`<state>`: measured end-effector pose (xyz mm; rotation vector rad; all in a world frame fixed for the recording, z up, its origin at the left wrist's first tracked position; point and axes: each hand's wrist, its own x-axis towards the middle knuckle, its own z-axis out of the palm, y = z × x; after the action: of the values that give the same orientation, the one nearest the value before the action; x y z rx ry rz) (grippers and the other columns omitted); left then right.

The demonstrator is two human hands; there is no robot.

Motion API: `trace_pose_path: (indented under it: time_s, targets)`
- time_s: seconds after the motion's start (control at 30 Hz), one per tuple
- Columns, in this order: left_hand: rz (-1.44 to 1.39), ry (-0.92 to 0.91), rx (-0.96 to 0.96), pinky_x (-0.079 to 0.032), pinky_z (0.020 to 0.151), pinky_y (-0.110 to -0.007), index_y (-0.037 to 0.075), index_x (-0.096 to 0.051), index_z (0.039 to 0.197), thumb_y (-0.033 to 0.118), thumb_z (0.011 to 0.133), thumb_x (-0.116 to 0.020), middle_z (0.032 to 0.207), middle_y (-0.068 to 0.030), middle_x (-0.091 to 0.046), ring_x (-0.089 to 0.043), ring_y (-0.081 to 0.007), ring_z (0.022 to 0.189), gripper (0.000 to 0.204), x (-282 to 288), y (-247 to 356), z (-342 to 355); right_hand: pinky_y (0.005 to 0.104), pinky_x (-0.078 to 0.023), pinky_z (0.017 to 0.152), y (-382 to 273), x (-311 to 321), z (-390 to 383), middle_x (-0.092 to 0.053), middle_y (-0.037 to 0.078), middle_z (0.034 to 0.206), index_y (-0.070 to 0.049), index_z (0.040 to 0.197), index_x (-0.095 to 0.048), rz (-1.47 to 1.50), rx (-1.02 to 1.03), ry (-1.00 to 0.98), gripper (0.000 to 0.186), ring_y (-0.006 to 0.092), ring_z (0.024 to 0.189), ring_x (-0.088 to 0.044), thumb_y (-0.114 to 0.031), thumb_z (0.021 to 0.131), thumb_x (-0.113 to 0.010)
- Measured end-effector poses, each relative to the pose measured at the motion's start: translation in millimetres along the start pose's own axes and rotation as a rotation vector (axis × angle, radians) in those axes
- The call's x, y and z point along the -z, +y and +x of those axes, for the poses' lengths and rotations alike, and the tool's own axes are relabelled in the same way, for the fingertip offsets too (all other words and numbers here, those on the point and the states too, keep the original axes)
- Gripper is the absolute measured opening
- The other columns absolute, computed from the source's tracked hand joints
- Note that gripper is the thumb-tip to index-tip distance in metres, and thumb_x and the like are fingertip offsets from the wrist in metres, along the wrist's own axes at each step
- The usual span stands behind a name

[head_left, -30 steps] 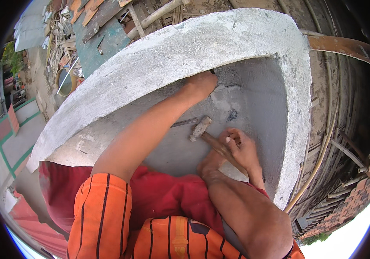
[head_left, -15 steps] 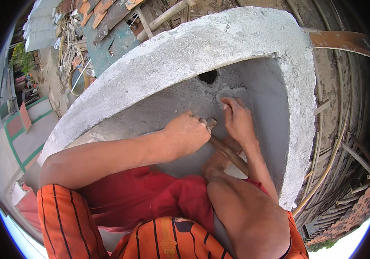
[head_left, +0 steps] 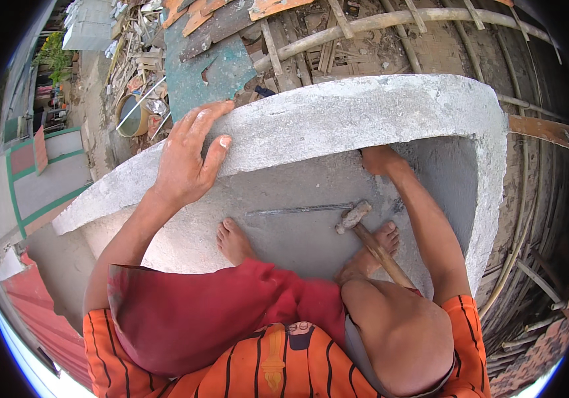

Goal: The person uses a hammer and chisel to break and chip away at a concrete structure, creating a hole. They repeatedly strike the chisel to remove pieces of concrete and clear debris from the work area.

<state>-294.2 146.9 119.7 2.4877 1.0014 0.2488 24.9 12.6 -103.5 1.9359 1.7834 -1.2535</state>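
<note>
My left hand (head_left: pixel 195 149) rests with fingers and thumb apart on the rough concrete rim (head_left: pixel 311 123) of a low curved wall. Against the inner base of that wall, my right hand (head_left: pixel 380 160) reaches in under the rim, and its fingers are hidden there. A hammer (head_left: pixel 355 217) with a wooden handle lies by my right foot (head_left: pixel 385 239), its head toward the middle of the grey floor. Beside the hammer head lies a thin metal rod (head_left: pixel 298 209), apart from both hands.
My left foot (head_left: pixel 235 242) stands on the concrete floor inside the wall. Beyond the rim, well below, are roof tiles (head_left: pixel 211 36), a green sheet (head_left: pixel 211 73), bamboo poles (head_left: pixel 364 25) and a round tub (head_left: pixel 132 116). A rusty metal strip (head_left: pixel 550 134) juts out at the right corner.
My left hand has gone from a fist near the hammer head up onto the rim. My right hand has moved from the floor to the wall base. The view has shifted, uncovering the rod.
</note>
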Motion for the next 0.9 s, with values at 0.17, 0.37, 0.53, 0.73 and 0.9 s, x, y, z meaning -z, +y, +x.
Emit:
trace_pose_path:
  time_s: [0.17, 0.37, 0.53, 0.73, 0.9]
  targets:
    - [0.068, 0.03, -0.025, -0.04, 0.096, -0.043, 0.005, -0.053, 0.127, 0.024, 0.092, -0.049, 0.118, -0.0186, -0.059, -0.055, -0.0358, 0.109, 0.04, -10.2, -1.4, 0.1, 0.0442, -0.039, 0.101, -29.2, 37.2, -10.2, -0.046, 0.03, 0.134, 0.006, 0.13, -0.045, -0.014, -0.098, -0.193, 0.05, 0.0407, 0.124, -0.047, 0.003, 0.081, -0.043]
    - [0.06, 0.047, -0.028, -0.04, 0.096, -0.043, 0.006, -0.054, 0.126, 0.027, 0.093, -0.05, 0.12, -0.0167, -0.06, -0.056, -0.0346, 0.109, 0.04, -11.0, 2.4, 4.7, 0.0464, -0.046, 0.091, -14.8, 17.7, -28.3, -0.059, 0.029, 0.113, 0.001, 0.118, -0.057, 0.071, -0.015, 0.063, 0.037, 0.0418, 0.105, -0.058, 0.0, 0.083, -0.045]
    - [0.1, 0.025, 0.0, -0.04, 0.096, -0.042, 0.004, -0.054, 0.125, 0.026, 0.093, -0.049, 0.119, -0.0168, -0.061, -0.056, -0.0342, 0.109, 0.039, -11.2, -1.0, 1.3, 0.047, -0.048, 0.086, -49.4, 4.3, -106.4, -0.065, 0.023, 0.102, -0.003, 0.108, -0.062, 0.322, -0.16, 0.331, 0.026, 0.0392, 0.099, -0.061, -0.008, 0.085, -0.051]
    - [0.055, 0.007, -0.001, -0.038, 0.098, -0.043, 0.002, -0.054, 0.124, 0.023, 0.093, -0.048, 0.12, -0.0177, -0.06, -0.055, -0.0358, 0.11, 0.038, -10.5, -1.6, 2.9, 0.0417, -0.042, 0.088, -66.7, -58.4, -126.2, -0.063, 0.009, 0.098, -0.009, 0.097, -0.066, 0.185, 0.127, 0.478, 0.022, 0.0293, 0.098, -0.056, -0.021, 0.078, -0.069]
    - [-0.006, 0.001, -0.022, -0.039, 0.099, -0.042, 0.001, -0.055, 0.122, 0.014, 0.091, -0.049, 0.119, -0.0191, -0.06, -0.055, -0.0349, 0.112, 0.034, -11.7, -3.4, 5.9, 0.0402, -0.038, 0.09, -70.4, -73.6, -113.7, -0.062, 0.006, 0.097, -0.01, 0.096, -0.065, 0.079, 0.121, 0.45, 0.025, 0.0256, 0.1, -0.054, -0.024, 0.076, -0.071]
